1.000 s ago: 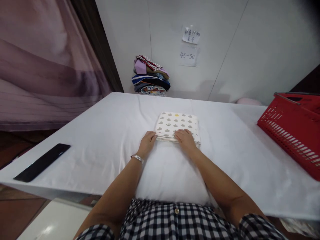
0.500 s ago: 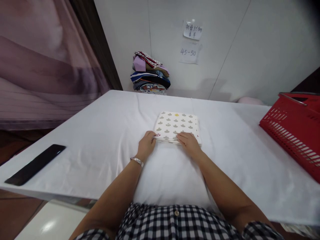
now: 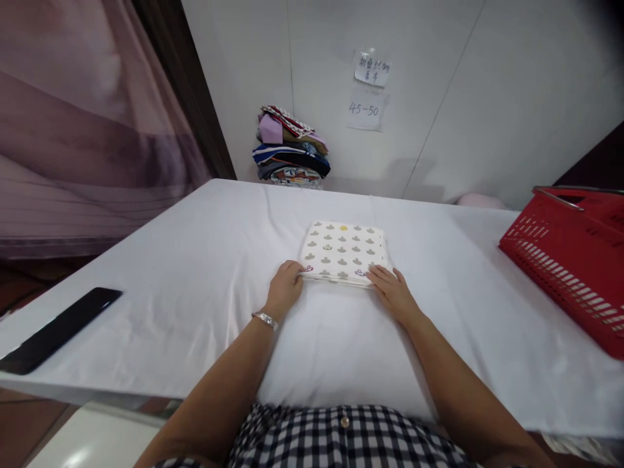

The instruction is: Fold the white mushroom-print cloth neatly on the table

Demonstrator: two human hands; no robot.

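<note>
A folded white cloth (image 3: 344, 250) with small grey crown-like prints lies flat in the middle of the white-covered table (image 3: 205, 260). My left hand (image 3: 285, 289), with a silver bracelet at the wrist, pinches the cloth's near left corner. My right hand (image 3: 392, 292) rests with fingers spread at the cloth's near right corner, touching its edge.
A red plastic basket (image 3: 570, 260) stands at the table's right edge. A black flat device (image 3: 56, 328) lies at the near left edge. A stack of folded coloured clothes (image 3: 291, 149) sits against the far wall, below two paper notes (image 3: 369, 88). A purple curtain (image 3: 73, 117) hangs at left.
My right hand has slid from the middle of the cloth's near edge rightward to its near right corner. My left hand has stayed at the near left corner.
</note>
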